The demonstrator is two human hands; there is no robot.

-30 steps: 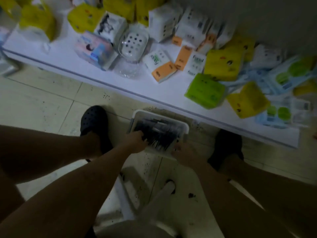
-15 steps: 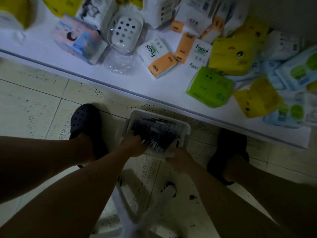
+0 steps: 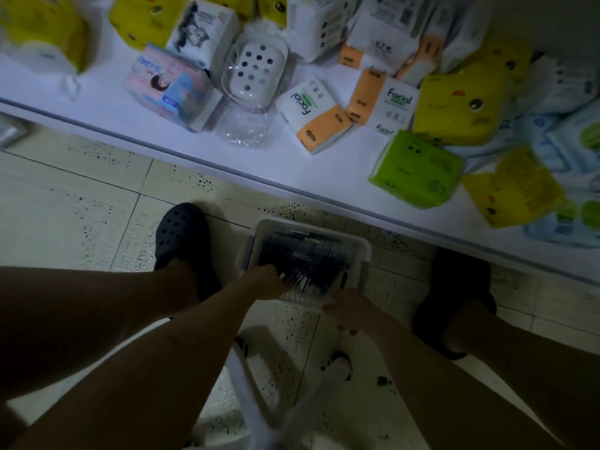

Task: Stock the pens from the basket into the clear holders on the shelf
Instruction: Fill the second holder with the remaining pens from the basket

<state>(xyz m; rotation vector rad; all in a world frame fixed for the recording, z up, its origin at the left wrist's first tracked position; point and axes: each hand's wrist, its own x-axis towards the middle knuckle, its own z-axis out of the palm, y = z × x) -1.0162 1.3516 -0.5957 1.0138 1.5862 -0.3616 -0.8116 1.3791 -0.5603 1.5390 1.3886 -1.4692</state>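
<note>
dimly, left hand (image 3: 264,282) grasping pens (image 3: 311,258) in basket (image 3: 364,245), right hand (image 3: 349,311) grip unclear

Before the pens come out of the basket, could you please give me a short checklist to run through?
1. Basket flat on the floor, between the feet: ok.
2. Pens in the basket: ok, a dark heap.
3. Left hand at the pens: ok; whether it grips any, cannot tell.
4. Right hand at the basket's near rim: ok; its grip, cannot tell.
5. Clear holders in sight on the shelf: not ok, only tissue packs and a soap dish show.
</note>
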